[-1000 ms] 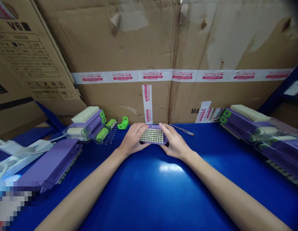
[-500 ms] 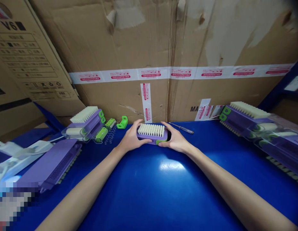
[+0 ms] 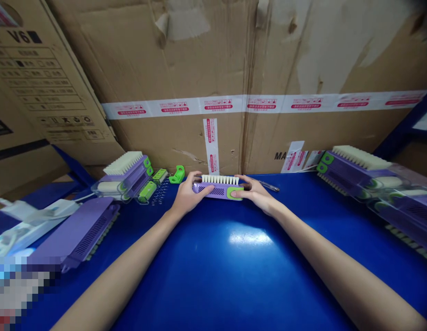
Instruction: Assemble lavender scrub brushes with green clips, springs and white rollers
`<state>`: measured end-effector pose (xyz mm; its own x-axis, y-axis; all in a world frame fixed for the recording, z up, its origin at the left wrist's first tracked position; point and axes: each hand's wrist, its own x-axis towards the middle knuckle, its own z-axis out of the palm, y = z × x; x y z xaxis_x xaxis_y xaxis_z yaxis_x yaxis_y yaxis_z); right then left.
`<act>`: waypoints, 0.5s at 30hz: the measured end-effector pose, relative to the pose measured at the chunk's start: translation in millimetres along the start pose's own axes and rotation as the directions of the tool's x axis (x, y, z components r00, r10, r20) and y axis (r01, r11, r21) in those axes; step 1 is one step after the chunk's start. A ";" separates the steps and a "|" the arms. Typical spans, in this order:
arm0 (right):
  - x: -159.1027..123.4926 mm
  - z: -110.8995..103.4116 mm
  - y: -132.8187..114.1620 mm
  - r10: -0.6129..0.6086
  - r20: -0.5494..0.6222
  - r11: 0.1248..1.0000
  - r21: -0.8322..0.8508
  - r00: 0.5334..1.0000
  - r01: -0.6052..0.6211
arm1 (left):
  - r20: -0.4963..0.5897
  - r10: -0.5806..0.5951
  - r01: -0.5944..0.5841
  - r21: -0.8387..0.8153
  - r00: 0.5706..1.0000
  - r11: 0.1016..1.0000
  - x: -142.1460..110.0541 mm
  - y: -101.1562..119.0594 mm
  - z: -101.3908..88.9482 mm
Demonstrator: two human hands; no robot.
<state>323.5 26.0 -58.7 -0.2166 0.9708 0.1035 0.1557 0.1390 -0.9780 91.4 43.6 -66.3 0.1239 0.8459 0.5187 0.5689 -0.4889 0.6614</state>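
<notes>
A purple brush [image 3: 215,189] with cream bristles on top and a green end piece sits at the far middle of the blue table [image 3: 234,266]. My left hand [image 3: 185,196] grips its left end, fingers wrapped round it. My right hand [image 3: 256,195] holds the right end, thumb pressed on the green piece. The brush shows its slotted purple side toward me, bristles pointing up.
Finished purple brushes [image 3: 125,172] and green parts [image 3: 177,174] lie at the left with small springs [image 3: 160,195]; a long purple housing [image 3: 78,232] lies nearer. More brushes [image 3: 358,172] sit at the right. A screwdriver [image 3: 270,186] lies behind my right hand. Cardboard boxes [image 3: 234,69] wall the back.
The brush has been rolled in both hands: its bristles first faced me, now they point up and the slotted side with the green piece faces me.
</notes>
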 end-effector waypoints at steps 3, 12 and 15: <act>0.9 2.4 2.5 0.015 -0.068 0.999 0.040 0.998 -0.012 | -0.081 0.009 -0.003 0.080 0.997 0.997 -1.2 0.3 -0.2; 5.3 6.1 12.8 -0.045 -0.213 0.992 0.102 0.976 0.068 | 0.030 0.219 -0.220 0.211 0.975 0.952 -5.8 -1.9 2.3; 7.5 5.9 19.6 -0.121 -0.248 0.991 0.031 0.961 0.133 | 0.023 0.240 -0.239 0.207 0.971 0.949 -6.2 -3.3 2.6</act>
<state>319.3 34.9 -78.2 0.0118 0.9647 0.2632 0.0951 0.2609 -0.9607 90.9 40.4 -73.1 0.2756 0.7088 0.6493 0.6782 -0.6221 0.3912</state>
